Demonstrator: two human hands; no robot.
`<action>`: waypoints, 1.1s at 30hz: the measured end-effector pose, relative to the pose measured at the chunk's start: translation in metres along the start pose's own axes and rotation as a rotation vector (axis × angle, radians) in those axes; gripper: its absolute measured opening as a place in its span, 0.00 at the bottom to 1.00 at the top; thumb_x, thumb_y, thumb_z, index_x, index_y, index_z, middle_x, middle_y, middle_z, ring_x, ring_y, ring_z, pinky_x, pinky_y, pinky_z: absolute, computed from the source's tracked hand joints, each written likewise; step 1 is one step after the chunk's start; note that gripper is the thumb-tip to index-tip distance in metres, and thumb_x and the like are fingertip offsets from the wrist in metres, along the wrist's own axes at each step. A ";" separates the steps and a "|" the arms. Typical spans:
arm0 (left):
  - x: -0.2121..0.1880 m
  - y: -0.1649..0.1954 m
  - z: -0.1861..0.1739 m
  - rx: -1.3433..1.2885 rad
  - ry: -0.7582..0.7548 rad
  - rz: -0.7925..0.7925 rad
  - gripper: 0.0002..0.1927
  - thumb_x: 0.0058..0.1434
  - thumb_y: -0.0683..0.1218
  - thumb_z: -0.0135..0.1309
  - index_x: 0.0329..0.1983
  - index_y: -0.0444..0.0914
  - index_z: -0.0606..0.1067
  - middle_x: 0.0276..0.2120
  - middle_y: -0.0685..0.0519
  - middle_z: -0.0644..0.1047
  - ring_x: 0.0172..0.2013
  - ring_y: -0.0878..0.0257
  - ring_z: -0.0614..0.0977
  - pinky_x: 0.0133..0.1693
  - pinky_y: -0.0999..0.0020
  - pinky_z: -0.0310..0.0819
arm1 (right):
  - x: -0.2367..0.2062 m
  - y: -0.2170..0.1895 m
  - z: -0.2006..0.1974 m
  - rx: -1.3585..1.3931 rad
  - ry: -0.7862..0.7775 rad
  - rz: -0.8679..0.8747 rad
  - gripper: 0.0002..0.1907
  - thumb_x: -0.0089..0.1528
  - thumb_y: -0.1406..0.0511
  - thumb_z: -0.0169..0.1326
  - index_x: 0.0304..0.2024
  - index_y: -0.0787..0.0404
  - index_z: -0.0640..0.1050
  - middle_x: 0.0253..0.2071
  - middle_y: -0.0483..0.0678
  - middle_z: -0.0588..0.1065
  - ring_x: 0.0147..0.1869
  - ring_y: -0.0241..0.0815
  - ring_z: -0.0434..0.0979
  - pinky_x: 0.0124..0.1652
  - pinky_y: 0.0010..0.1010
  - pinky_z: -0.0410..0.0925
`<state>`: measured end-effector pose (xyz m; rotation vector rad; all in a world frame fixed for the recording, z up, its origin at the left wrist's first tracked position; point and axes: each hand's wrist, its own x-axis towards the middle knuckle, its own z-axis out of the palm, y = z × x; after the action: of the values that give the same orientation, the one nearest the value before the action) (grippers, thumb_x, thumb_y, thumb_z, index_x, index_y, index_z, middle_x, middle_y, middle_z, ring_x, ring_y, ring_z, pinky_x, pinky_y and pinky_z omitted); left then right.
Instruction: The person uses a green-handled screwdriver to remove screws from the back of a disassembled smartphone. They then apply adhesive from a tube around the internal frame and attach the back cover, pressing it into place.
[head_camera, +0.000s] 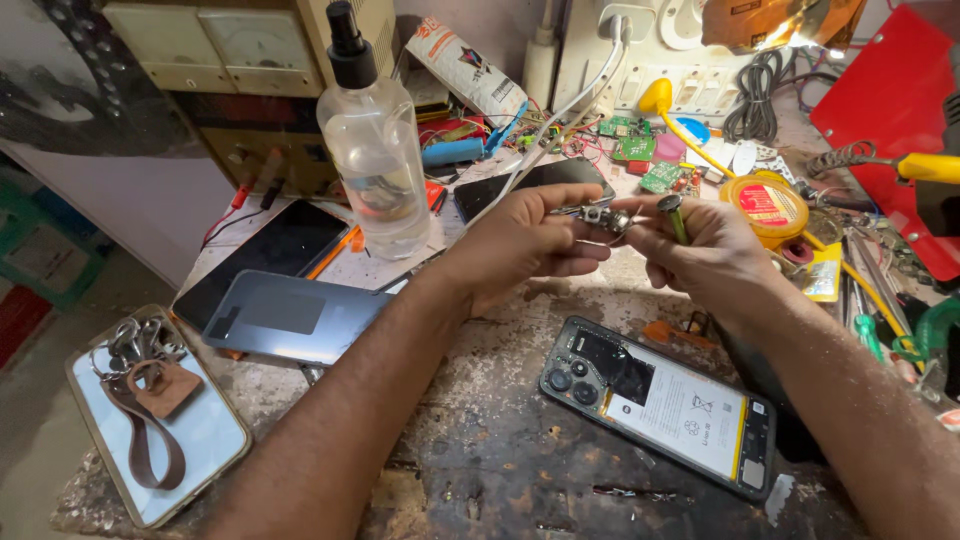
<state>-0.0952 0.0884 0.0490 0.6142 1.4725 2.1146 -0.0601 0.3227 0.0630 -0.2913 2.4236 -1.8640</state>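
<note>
My left hand (525, 240) and my right hand (705, 240) meet above the worn workbench (500, 450). Between their fingertips they pinch a small metal part (598, 215) that looks like a phone component. My right hand also grips a thin tool with a dark round end (672, 212), likely a screwdriver. Below the hands lies an opened phone (660, 400) with its back off, showing the camera cluster and a white battery.
A clear spray bottle (372, 150) stands at the back left. Dark phones (275, 250) and a grey back cover (295, 315) lie left. A phone with keys on it (155, 425) sits at the front left. Circuit boards (640, 150), cables, a yellow tin (765, 205) and tools crowd the right.
</note>
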 end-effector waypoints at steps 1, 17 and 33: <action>0.000 -0.001 0.000 0.007 -0.014 0.022 0.29 0.64 0.36 0.50 0.70 0.35 0.63 0.47 0.47 0.82 0.44 0.63 0.86 0.46 0.73 0.84 | 0.001 0.002 -0.001 0.033 -0.002 0.017 0.17 0.66 0.62 0.55 0.56 0.59 0.79 0.34 0.39 0.78 0.26 0.25 0.68 0.25 0.17 0.61; -0.002 -0.004 0.008 0.467 0.320 -0.004 0.17 0.63 0.53 0.60 0.43 0.35 0.83 0.25 0.53 0.78 0.22 0.70 0.75 0.22 0.75 0.72 | 0.003 -0.003 0.009 0.090 -0.015 0.161 0.16 0.67 0.53 0.55 0.39 0.59 0.80 0.25 0.40 0.74 0.23 0.26 0.67 0.22 0.19 0.58; 0.009 -0.018 0.001 0.035 0.114 0.050 0.22 0.68 0.47 0.52 0.64 0.36 0.72 0.42 0.56 0.79 0.40 0.68 0.83 0.41 0.73 0.82 | 0.012 0.008 0.003 0.103 0.059 0.208 0.17 0.65 0.52 0.56 0.30 0.56 0.76 0.19 0.39 0.70 0.19 0.28 0.63 0.18 0.21 0.53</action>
<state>-0.0987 0.1000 0.0335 0.5568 1.5731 2.1984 -0.0720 0.3196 0.0552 0.0225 2.2814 -1.9207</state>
